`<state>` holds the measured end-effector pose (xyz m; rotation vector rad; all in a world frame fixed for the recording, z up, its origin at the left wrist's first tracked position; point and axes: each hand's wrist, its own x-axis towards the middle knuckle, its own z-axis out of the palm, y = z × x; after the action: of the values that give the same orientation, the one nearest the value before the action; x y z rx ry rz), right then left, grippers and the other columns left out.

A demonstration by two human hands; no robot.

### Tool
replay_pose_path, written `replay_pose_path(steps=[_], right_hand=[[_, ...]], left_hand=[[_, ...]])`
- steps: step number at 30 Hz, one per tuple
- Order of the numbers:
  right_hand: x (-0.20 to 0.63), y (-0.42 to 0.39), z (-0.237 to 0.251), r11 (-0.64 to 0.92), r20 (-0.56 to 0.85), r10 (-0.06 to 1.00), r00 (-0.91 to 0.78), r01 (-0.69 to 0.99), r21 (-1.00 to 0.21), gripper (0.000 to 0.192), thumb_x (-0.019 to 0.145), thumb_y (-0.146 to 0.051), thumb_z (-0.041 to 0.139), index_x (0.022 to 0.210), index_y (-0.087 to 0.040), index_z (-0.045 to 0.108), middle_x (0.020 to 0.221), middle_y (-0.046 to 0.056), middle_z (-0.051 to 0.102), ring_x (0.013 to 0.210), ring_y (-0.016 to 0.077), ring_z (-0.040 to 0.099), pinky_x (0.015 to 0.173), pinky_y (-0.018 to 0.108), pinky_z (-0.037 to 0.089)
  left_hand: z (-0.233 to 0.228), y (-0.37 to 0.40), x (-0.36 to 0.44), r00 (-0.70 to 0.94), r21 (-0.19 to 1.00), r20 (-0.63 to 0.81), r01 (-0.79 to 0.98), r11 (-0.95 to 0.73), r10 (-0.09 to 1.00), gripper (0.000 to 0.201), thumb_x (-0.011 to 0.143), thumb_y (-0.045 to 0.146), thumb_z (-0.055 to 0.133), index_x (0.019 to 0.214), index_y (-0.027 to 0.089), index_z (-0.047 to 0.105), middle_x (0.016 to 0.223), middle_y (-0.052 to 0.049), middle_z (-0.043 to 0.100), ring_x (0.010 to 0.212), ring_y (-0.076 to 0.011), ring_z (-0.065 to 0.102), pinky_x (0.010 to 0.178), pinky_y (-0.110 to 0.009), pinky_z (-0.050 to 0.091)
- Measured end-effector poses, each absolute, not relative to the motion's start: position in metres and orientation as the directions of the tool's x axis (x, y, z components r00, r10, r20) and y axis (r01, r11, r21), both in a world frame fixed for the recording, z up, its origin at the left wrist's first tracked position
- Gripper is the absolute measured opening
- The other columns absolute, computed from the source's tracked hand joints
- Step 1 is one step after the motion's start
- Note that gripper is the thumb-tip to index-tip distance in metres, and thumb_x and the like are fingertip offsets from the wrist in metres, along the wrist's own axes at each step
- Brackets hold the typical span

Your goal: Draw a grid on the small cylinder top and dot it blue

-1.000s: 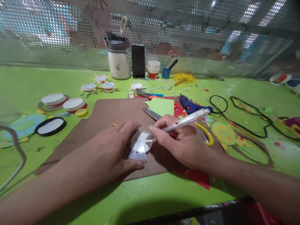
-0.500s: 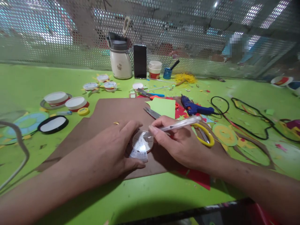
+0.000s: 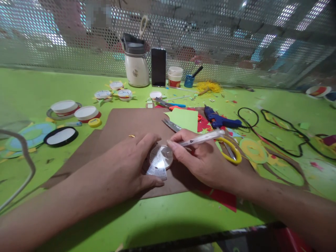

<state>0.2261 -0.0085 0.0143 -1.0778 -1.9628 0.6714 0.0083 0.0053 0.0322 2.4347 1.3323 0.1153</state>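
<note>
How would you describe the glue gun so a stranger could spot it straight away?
Start at the brown sheet in the middle of the green table. Just past its far right corner lies the glue gun, beside the black cable. It is the only dark blue, pistol-shaped tool there, unlike the yellow-handled scissors nearer the right hand.

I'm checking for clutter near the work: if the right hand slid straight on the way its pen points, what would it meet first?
The right hand aims its clear plastic pen leftward; the tip already seems to touch the small round white disc, with the left hand just beyond.
</note>
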Motion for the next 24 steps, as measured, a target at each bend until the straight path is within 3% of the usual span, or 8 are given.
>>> replay_pose_path(steps=[24], right_hand=[[0.2265, -0.0143, 0.0171, 0.428, 0.285, 0.892, -0.351, 0.454, -0.782, 0.021, 0.103, -0.027, 0.057, 0.082, -0.023, 0.062, 0.074, -0.001, 0.068, 0.069, 0.0158, 0.060, 0.065, 0.029, 0.046]], left_hand=[[0.0310, 0.0063, 0.0078, 0.569, 0.357, -0.064, 0.780, -0.514, 0.820, 0.044, 0.080, 0.050, 0.074, 0.114, 0.024, 0.062, 0.109, -0.011, 0.071, 0.103, -0.0389, 0.067, 0.082, -0.046, 0.049]])
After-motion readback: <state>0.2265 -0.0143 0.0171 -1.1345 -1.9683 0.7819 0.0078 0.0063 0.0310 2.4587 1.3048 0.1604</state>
